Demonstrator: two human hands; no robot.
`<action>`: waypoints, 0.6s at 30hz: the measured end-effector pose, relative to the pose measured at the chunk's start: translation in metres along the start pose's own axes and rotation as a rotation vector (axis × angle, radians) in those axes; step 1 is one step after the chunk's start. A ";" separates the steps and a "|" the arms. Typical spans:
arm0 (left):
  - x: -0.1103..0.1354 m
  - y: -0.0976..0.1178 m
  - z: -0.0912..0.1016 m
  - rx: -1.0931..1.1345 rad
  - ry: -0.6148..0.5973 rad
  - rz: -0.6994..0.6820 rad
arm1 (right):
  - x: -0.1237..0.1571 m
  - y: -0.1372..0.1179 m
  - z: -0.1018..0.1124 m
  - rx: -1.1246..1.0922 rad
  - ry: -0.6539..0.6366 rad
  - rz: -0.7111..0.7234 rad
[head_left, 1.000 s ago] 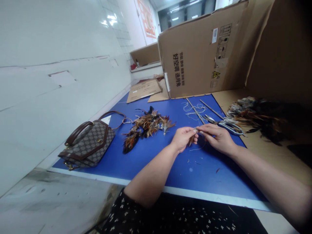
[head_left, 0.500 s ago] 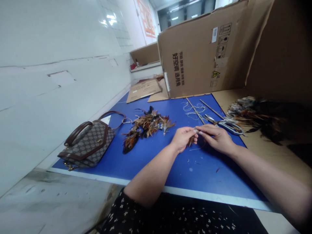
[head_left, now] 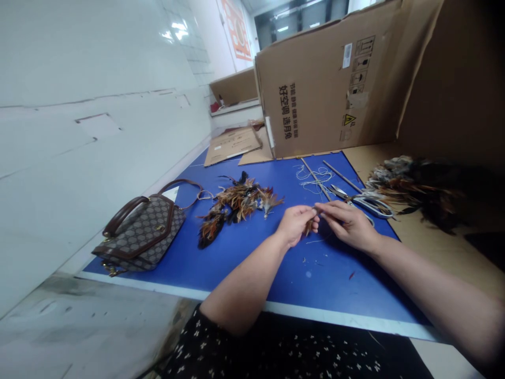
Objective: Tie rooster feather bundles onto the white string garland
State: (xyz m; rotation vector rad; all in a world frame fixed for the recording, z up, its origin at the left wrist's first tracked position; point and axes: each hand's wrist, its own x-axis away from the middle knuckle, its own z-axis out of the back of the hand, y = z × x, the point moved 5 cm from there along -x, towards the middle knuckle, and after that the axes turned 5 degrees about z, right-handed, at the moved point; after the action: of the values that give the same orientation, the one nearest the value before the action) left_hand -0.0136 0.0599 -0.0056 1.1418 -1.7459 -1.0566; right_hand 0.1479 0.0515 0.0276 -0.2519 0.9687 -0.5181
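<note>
My left hand point(head_left: 295, 223) is closed around a small bunch of brown feathers point(head_left: 309, 226) just above the blue table top point(head_left: 252, 252). My right hand point(head_left: 347, 223) meets it fingertip to fingertip, pinching at the bunch's end; a thin pale thread point(head_left: 315, 241) trails below on the table. A pile of brown and orange feathers point(head_left: 232, 205) lies to the left of my hands. Scissors point(head_left: 365, 201) lie just beyond my right hand.
A patterned brown handbag point(head_left: 140, 231) sits at the table's left edge by the white wall. Loose string point(head_left: 313, 176) and thin sticks point(head_left: 343, 177) lie further back. A large cardboard box point(head_left: 323, 84) stands behind. More dark feathers point(head_left: 426, 192) are heaped on cardboard at the right.
Both hands stay together at the same spot; the fingers have shifted slightly at the feather bunch. Nothing else has moved.
</note>
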 end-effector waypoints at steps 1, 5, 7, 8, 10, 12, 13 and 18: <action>0.000 0.000 0.000 0.000 -0.002 0.003 | 0.001 0.001 0.000 0.010 -0.003 0.001; 0.000 0.000 0.000 0.022 -0.022 -0.002 | 0.002 0.003 -0.001 0.019 -0.006 0.010; -0.001 0.000 -0.001 0.030 -0.030 -0.002 | 0.001 0.002 -0.001 0.011 -0.002 0.019; -0.001 0.000 0.000 0.029 -0.031 -0.003 | 0.001 0.001 -0.001 0.005 0.000 0.023; -0.001 0.000 0.000 0.027 -0.032 -0.006 | 0.001 0.000 -0.002 -0.007 0.002 0.027; -0.001 0.000 0.000 0.030 -0.033 -0.012 | 0.000 -0.001 -0.003 -0.019 0.001 0.027; -0.001 0.000 0.000 0.032 -0.032 -0.014 | 0.000 -0.001 -0.003 -0.023 0.000 0.025; 0.000 0.000 -0.001 0.037 -0.025 -0.006 | -0.001 -0.002 -0.001 -0.015 0.020 0.023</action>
State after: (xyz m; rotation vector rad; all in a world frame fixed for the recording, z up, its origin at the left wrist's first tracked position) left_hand -0.0128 0.0601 -0.0051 1.1618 -1.7889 -1.0505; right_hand 0.1457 0.0498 0.0283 -0.2498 0.9940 -0.4933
